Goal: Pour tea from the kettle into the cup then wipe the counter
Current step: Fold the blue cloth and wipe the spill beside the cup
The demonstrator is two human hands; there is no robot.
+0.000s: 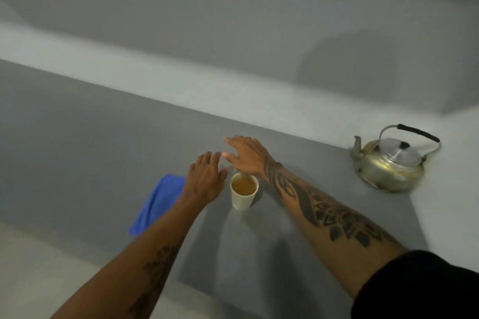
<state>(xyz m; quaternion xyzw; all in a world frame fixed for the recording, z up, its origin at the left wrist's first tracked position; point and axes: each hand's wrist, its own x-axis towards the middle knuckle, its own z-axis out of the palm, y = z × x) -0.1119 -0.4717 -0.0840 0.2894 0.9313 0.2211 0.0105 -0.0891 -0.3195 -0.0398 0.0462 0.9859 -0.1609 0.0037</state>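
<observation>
A pale paper cup (243, 195) stands upright on the grey counter (90, 137), filled with amber tea. My left hand (206, 179) hovers just left of the cup, fingers spread and holding nothing. My right hand (245, 154) is flat and open just behind the cup's rim, also holding nothing. A metal kettle (390, 163) with a black-wrapped handle sits upright at the right, well clear of both hands. A folded blue cloth (158, 204) lies on the counter to the left, partly hidden under my left forearm.
A pale ledge (155, 77) runs along the counter's far side below a grey wall. A lighter surface borders the counter on the right past the kettle, and another at the lower left.
</observation>
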